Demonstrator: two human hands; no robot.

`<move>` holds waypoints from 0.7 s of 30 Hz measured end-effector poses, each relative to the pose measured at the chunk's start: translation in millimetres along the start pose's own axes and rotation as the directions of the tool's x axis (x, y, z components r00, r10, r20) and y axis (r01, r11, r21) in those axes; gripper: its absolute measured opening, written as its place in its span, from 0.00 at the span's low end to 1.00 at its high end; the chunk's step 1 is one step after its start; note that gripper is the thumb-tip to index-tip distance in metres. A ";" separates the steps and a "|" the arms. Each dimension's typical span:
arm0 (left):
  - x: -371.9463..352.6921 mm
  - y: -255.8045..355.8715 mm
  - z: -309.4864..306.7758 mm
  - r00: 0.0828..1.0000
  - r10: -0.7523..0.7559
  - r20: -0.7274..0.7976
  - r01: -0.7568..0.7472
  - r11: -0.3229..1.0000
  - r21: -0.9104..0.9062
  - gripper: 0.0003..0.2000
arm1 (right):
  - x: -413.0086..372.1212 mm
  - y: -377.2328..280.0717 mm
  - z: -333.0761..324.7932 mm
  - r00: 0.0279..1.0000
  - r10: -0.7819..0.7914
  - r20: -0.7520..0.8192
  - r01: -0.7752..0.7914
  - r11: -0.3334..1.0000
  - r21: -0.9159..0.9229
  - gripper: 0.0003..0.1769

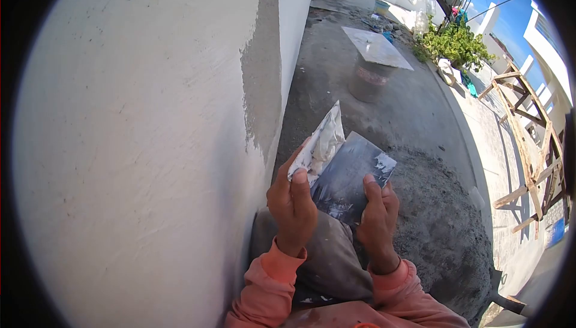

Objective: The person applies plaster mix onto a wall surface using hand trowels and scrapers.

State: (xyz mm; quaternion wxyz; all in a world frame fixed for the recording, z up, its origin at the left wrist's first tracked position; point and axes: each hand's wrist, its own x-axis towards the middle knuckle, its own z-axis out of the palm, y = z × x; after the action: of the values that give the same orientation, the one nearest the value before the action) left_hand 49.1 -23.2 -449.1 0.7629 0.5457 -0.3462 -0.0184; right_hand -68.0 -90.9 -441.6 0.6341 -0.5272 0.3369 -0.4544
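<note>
My left hand point(294, 202) is closed on a flat putty blade point(320, 145) heaped and smeared with white putty, its thumb along the lower edge. My right hand point(378, 217) grips a flat grey rectangular scraper blade point(347, 172), thumb on its face. White putty clings to this blade's right corner, with thin smears lower down. The two blades are tilted and close together in front of my knees, the grey one partly covering the lower edge of the other. I cannot see handles on either. On my left is a wall point(144, 148) coated white, with a bare grey strip point(262, 82) near its corner.
Ahead on the concrete floor stands a bucket point(369, 82) with a white board point(377, 47) lying on top. A mound of grey sand or mortar point(444, 214) lies to my right. Farther right are a wooden frame point(534, 148) and a leafy green plant point(459, 46).
</note>
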 end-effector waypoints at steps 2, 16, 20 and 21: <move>-0.1 0.2 -6.7 0.992 0.019 0.123 -0.014 0.999 -0.040 0.19 | 2.8 3.2 2.7 1.000 -0.011 0.023 0.012 0.999 -0.050 0.13; 4.7 -21.4 -41.7 0.882 0.207 0.423 -0.143 0.973 -0.179 0.21 | 18.3 -12.9 26.1 0.949 0.241 0.202 -0.297 0.900 0.319 0.13; 2.4 -25.7 -46.0 0.878 0.207 0.433 -0.154 0.976 -0.155 0.21 | 20.9 -13.8 25.4 0.928 0.293 0.228 -0.362 0.854 0.373 0.13; 0.4 -27.8 -46.7 0.888 0.198 0.416 -0.135 0.975 -0.176 0.21 | 20.1 -18.8 23.9 0.919 0.319 0.233 -0.389 0.836 0.388 0.13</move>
State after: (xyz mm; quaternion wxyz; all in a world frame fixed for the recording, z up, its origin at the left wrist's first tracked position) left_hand 84.8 3.7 -480.0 0.7031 0.4406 -0.5496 -0.0976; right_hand -43.2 -101.5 -417.1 0.8317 -0.3382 0.2695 -0.3481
